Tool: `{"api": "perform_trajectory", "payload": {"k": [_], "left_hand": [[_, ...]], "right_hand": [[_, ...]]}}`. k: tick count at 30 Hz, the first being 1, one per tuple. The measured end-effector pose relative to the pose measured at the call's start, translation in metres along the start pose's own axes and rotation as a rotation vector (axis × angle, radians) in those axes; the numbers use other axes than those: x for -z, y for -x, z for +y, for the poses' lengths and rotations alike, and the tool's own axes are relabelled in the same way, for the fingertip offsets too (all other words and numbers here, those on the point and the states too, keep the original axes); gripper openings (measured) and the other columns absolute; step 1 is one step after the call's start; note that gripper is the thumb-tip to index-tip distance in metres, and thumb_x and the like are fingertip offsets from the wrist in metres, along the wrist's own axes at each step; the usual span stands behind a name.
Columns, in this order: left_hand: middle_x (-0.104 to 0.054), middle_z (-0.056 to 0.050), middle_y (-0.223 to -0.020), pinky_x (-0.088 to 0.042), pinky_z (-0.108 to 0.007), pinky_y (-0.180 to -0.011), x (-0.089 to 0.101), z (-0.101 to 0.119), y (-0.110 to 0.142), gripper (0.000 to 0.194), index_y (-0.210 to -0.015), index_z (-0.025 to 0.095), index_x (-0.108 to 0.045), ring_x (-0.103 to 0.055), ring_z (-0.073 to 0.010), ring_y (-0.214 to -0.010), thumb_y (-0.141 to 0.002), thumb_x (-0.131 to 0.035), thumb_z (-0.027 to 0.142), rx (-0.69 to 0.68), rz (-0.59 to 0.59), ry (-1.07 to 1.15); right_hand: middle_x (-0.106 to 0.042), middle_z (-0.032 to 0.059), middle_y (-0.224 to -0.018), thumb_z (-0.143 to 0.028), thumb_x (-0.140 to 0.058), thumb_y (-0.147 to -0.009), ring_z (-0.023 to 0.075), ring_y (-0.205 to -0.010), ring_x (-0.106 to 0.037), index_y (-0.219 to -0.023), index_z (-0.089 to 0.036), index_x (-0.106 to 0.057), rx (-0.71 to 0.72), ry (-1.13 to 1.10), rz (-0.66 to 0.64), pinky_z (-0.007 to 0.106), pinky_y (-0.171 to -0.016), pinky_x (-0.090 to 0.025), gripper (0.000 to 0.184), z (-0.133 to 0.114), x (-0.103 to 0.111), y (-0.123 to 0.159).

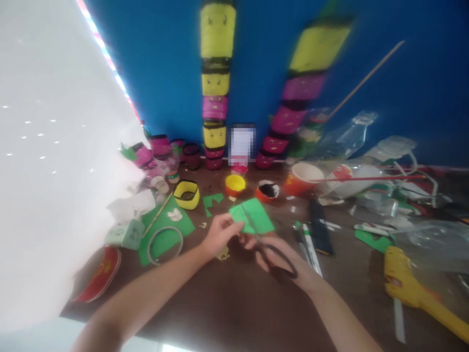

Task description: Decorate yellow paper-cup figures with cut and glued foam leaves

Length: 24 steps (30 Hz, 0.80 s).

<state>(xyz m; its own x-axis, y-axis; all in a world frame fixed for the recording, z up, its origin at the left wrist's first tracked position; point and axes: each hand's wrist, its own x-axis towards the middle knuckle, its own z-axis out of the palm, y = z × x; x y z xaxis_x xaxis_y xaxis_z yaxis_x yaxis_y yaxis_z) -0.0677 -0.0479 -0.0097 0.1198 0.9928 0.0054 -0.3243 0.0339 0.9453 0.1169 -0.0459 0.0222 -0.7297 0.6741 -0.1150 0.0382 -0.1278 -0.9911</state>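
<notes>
My left hand (224,233) pinches the left edge of a piece of green paper (261,213), holding it above the dark tabletop. My right hand (280,261) is closed on a pair of scissors (289,264) with dark handles. The scissor blades lie across the green paper, pointing away and to the left; blur hides whether they are parted. Behind the paper stand a small yellow cup (235,185) and an orange cup (267,191) with a dark inside. A cut green scrap (212,201) lies just left of the paper.
At the right lies a yellow glue gun (401,278), with a marker (312,249) nearer my right hand. Clear plastic bottles (353,134) crowd the back right. A tape ring (164,245) rests on a green sheet (187,225) at left. Stacked painted cups (216,83) stand against the blue wall.
</notes>
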Motion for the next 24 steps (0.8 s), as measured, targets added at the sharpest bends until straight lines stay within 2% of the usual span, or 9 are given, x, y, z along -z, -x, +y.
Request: {"api": "perform_trajectory", "payload": {"k": [6,15,24], "left_hand": [[-0.059,-0.001,-0.059,-0.042,-0.022,-0.049,-0.001,-0.001,-0.001,0.034,-0.073,0.012,-0.06,-0.053,-0.0097,-0.049,-0.073,-0.065,0.045,-0.015,0.007,0.009],[-0.057,0.0,-0.052,-0.038,-0.019,-0.043,-0.001,0.003,-0.001,0.036,-0.063,0.012,-0.057,-0.05,-0.0074,-0.042,-0.073,-0.065,0.045,-0.027,0.049,-0.047],[-0.057,0.001,-0.049,-0.035,-0.018,-0.04,-0.003,0.006,-0.001,0.038,-0.058,0.012,-0.055,-0.049,-0.0069,-0.039,-0.072,-0.065,0.046,-0.036,0.094,-0.072]], "right_hand": [[-0.049,-0.0005,-0.059,-0.055,-0.051,-0.08,0.0131,-0.056,-0.049,-0.096,-0.015,-0.061,-0.03,0.018,0.0,0.027,-0.054,-0.041,0.044,0.007,0.003,-0.003],[-0.048,-0.0007,-0.059,-0.052,-0.055,-0.079,0.0131,-0.055,-0.046,-0.095,-0.016,-0.062,-0.058,-0.01,0.001,0.028,-0.054,-0.04,0.039,0.01,0.004,-0.003],[-0.042,-0.0034,-0.059,-0.046,-0.054,-0.082,0.0102,-0.052,-0.042,-0.09,-0.017,-0.06,-0.048,-0.058,-0.001,0.025,-0.051,-0.034,0.031,0.019,0.003,-0.005]]}}
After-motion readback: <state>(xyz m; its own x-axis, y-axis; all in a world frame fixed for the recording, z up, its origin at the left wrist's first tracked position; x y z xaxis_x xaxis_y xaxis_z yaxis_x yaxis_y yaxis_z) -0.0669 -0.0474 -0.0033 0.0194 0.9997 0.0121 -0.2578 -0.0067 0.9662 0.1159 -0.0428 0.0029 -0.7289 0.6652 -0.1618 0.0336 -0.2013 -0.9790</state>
